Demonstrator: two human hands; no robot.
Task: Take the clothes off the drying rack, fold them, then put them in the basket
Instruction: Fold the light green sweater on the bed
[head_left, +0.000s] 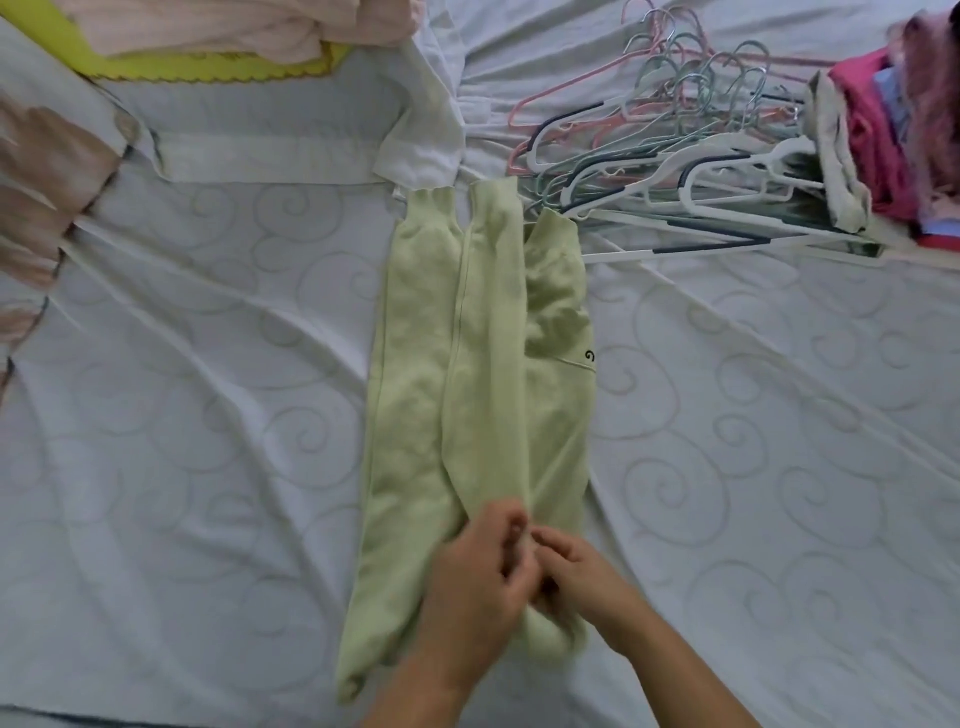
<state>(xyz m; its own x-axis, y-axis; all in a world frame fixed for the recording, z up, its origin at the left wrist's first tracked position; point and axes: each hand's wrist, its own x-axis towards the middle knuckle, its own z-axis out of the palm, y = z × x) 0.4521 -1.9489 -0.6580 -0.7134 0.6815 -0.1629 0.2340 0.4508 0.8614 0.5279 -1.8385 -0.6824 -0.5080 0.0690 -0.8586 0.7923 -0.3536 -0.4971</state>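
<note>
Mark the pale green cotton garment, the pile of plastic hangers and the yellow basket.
Pale green cotton garment (415, 415): head view, left folded panel.
Pile of plastic hangers (675, 156): head view, middle of the tangle.
Yellow basket (208, 70): head view, scalloped rim.

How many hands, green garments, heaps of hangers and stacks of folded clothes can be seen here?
Hands: 2, left hand and right hand
Green garments: 1
Heaps of hangers: 1
Stacks of folded clothes: 1
Total: 5

Two bare forearms lead to the left hand (475, 587) and right hand (576, 579); no sleeves, rings or watch.
</note>
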